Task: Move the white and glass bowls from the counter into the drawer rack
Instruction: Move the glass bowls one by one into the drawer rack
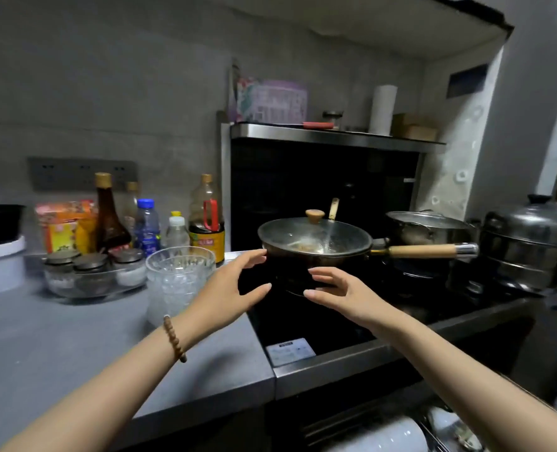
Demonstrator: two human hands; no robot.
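Note:
A stack of cut-glass bowls [177,277] stands on the grey counter [75,347], beside the stove. My left hand [230,288] hovers just right of the stack with fingers spread, holding nothing. My right hand [339,293] is raised opposite it over the black cooktop [303,324], fingers relaxed and empty. At the bottom edge, white bowls [391,435] lie in the open drawer rack [440,432] below the stove, partly cut off by the frame.
A lidded wok [314,243] with a wooden handle sits on the burner, a steel pot [429,226] and steamer [531,246] to its right. Sauce bottles [205,220], spice jars [91,272] and a white container [0,265] line the counter's back.

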